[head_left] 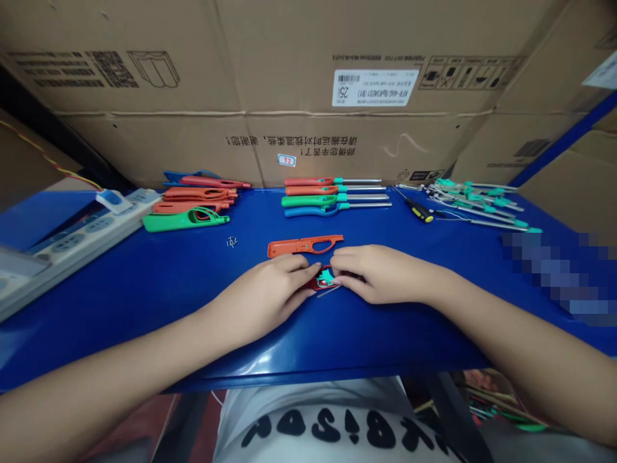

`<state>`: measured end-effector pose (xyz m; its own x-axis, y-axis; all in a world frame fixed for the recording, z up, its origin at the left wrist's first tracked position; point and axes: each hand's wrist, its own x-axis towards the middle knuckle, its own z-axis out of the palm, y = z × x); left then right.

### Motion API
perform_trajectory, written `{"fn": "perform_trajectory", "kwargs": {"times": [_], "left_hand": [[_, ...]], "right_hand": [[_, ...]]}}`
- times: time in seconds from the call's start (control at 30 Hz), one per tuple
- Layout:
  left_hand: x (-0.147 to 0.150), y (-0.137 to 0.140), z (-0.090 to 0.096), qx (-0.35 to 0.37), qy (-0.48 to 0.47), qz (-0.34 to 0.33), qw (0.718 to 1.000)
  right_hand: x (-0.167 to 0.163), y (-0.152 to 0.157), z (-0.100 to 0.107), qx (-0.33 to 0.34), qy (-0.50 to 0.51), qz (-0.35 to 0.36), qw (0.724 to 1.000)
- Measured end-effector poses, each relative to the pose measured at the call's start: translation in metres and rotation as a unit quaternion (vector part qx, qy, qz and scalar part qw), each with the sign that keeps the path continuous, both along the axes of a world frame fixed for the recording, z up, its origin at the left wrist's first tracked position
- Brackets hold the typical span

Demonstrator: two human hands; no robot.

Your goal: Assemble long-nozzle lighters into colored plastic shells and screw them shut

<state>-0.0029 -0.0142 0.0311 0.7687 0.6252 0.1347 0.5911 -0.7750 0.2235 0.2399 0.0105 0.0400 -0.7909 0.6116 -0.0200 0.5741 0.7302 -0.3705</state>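
Note:
My left hand (277, 289) is closed around a red lighter shell half (315, 283), thumb and fingers at its edges. A teal trigger piece (326, 277) sits in that shell. At the shell's right end my right hand (373, 273) pinches, its fingertips touching the teal piece; what exactly they grip is partly hidden. A thin metal rod (328, 291) lies just below the shell, close to the right fingertips. Just beyond both hands rests an orange lighter shell half (304, 245), its finger loop pointing right.
Lighters with metal tubes (337, 199) lie in a row at the back. To the left are empty shells (193, 202), small screws (232, 242) and a power strip (91, 228). A screwdriver (415, 207) and teal-ended tube assemblies (482, 199) lie right. Cardboard (289, 83) walls the back.

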Motion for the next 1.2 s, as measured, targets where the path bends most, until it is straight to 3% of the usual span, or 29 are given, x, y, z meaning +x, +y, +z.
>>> {"fn": "perform_trajectory", "kwargs": {"times": [0.2, 0.37, 0.5, 0.6, 1.0, 1.2], "left_hand": [[0.002, 0.0, 0.005, -0.026, 0.017, 0.023, 0.999], [0.006, -0.008, 0.008, 0.008, 0.084, 0.048, 0.995], [0.002, -0.011, 0.007, 0.068, 0.122, 0.023, 0.99], [0.001, -0.011, 0.008, 0.064, 0.117, 0.023, 0.991], [0.005, -0.007, 0.007, -0.001, 0.07, 0.053, 0.996], [0.004, -0.01, 0.002, 0.065, 0.111, 0.041, 0.991]], "right_hand": [[0.002, 0.002, 0.002, -0.013, 0.015, 0.013, 1.0], [0.0, -0.001, 0.004, -0.002, -0.02, 0.019, 1.0], [0.0, -0.001, 0.003, -0.005, -0.009, 0.026, 1.0], [0.0, 0.0, 0.002, -0.007, 0.015, 0.029, 0.999], [0.003, 0.005, 0.003, -0.05, 0.077, -0.017, 0.996], [-0.003, 0.009, -0.007, -0.111, 0.139, -0.078, 0.981]]}}
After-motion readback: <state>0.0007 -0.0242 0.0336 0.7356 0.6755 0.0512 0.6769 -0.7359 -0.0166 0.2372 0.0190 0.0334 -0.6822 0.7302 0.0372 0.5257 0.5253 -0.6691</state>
